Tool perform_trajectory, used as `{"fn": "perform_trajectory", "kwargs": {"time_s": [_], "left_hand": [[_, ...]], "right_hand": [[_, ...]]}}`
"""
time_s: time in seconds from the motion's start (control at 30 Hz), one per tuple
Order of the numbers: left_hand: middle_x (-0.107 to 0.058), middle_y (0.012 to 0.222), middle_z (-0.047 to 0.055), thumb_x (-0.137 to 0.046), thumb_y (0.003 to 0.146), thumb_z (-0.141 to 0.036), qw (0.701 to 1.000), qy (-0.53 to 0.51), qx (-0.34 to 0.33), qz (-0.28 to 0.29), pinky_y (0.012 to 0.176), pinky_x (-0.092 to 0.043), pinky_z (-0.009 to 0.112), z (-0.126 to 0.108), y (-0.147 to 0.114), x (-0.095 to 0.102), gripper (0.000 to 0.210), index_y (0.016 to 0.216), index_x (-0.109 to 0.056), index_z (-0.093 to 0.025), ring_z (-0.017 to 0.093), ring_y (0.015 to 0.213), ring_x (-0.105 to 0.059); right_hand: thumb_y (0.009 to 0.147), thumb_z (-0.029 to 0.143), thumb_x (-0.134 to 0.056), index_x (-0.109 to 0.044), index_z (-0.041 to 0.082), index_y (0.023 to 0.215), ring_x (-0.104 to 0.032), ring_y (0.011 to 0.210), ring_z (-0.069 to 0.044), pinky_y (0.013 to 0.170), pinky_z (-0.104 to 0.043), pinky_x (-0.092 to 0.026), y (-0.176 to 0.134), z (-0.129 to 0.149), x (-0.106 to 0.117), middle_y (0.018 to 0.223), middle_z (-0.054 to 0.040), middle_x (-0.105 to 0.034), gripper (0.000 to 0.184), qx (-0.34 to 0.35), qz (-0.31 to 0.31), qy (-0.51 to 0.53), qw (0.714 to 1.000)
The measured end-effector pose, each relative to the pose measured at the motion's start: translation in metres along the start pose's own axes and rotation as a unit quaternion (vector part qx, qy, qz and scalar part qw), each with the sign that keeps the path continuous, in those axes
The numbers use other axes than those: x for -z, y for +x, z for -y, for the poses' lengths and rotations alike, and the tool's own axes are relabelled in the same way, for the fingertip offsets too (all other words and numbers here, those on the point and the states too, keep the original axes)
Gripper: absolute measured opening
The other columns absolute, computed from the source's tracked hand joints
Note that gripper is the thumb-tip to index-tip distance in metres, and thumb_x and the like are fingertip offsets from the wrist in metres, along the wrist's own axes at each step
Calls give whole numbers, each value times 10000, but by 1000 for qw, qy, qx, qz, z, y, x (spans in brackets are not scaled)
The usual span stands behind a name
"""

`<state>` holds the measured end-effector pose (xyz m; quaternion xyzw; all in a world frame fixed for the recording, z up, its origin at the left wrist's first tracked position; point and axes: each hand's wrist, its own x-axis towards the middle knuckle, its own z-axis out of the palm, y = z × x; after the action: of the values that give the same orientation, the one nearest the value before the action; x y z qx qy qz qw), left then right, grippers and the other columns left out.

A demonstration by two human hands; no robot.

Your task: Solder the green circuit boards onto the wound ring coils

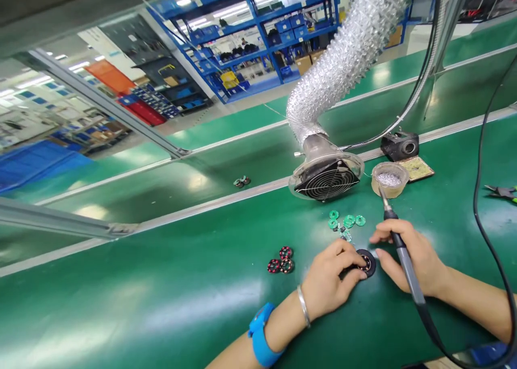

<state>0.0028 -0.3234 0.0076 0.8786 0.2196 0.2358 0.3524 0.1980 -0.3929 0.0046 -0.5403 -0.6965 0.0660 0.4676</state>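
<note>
My left hand (333, 274), with a bracelet and a blue wristband, pinches a small black round part (366, 263) against the green bench. Copper-coloured dots ring the part's middle. My right hand (416, 258) holds a soldering iron (406, 261), its grey-black handle lying across the fingers. The iron's metal tip reaches the rim of a round tub (390, 180) filled with silvery shavings. Just beyond my left hand lie several small green circuit boards (349, 221). To its left sit three ring-shaped parts (286, 265) with red and copper-coloured dots.
A fume extractor (329, 179) on a silver flexible duct (335, 62) hangs over the bench's far edge. Behind the tub are a black iron stand (400, 146) and a yellowish pad (416, 168). Pliers (503, 193) lie at the right. The iron's black cable (480, 207) loops nearby.
</note>
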Motion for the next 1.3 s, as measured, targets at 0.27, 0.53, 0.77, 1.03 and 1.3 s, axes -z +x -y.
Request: {"fn": "perform_trajectory", "kwargs": {"time_s": [0.27, 0.53, 0.77, 1.03, 1.3], "left_hand": [[-682, 726, 47, -677, 843, -357, 986, -144, 13, -84, 669, -545, 262, 10, 1, 9, 224, 709, -707, -181, 143, 680, -643], [-648, 861, 79, -677, 822, -304, 987, -162, 19, -17, 637, -550, 269, 15, 3, 12, 168, 918, -679, -167, 144, 689, -613], [-676, 774, 45, -575, 903, -225, 993, -115, -29, -7, 686, -539, 247, 11, 5, 7, 186, 757, -686, -190, 134, 711, -634], [-657, 834, 56, -579, 885, -152, 982, 64, -17, -174, 751, -520, 313, 23, 9, 12, 96, 914, -668, -174, 177, 811, -608], [-617, 945, 100, -608, 835, -210, 983, 160, 61, -66, 779, -481, 404, 22, 14, 2, 204, 1028, -648, -159, 244, 875, -542]], "right_hand": [[855, 87, -508, -458, 217, 1138, -583, 727, -178, 635, -315, -501, -10, 11, -7, 858, -31, -657, 316, 68, 116, 61, 989], [855, 75, -514, -450, 224, 1198, -586, 743, -162, 656, -293, -511, -9, 11, -7, 861, -19, -652, 379, 25, 119, 83, 989], [869, 76, -504, -480, 237, 1101, -568, 665, -155, 592, -281, -487, -8, 16, -1, 797, -3, -643, 283, 20, 136, 107, 985], [821, 22, -583, -471, 257, 1120, -629, 622, -145, 610, -285, -531, -1, 20, 12, 796, 15, -684, 397, 37, 13, 95, 995], [844, 92, -588, -484, 228, 1114, -611, 636, -142, 621, -281, -530, 1, 8, 1, 769, 10, -676, 320, 26, 11, 37, 999]]}}
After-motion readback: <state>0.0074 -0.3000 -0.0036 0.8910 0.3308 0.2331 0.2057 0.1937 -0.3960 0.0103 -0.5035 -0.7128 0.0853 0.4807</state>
